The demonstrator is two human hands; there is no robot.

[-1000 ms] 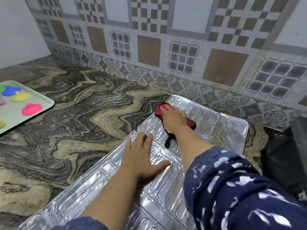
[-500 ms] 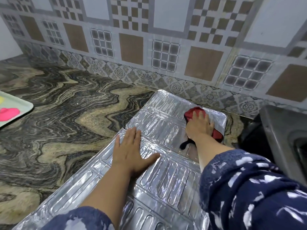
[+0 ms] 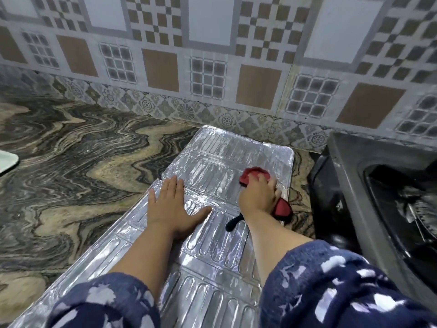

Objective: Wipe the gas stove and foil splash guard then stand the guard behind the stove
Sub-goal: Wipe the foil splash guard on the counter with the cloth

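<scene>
left hand: i see my left hand [image 3: 170, 204] flat on the foil splash guard [image 3: 212, 254], fingers straight and together, thumb spread, palm pressing down near the panel fold.
right hand: my right hand [image 3: 259, 197] bears down on a red cloth [image 3: 251, 174], fingers bent over it; a dark strip of the cloth shows by the wrist.
guard: lies flat on the counter, far end near the wall, right edge just beside the gas stove [image 3: 383, 185].
surface: swirled dark-and-tan marble counter [image 3: 78, 166].
room: patterned tile wall [image 3: 212, 55] behind; a pale tray corner [image 3: 7, 162] at far left.
sleeves: dark blue, white print.
</scene>
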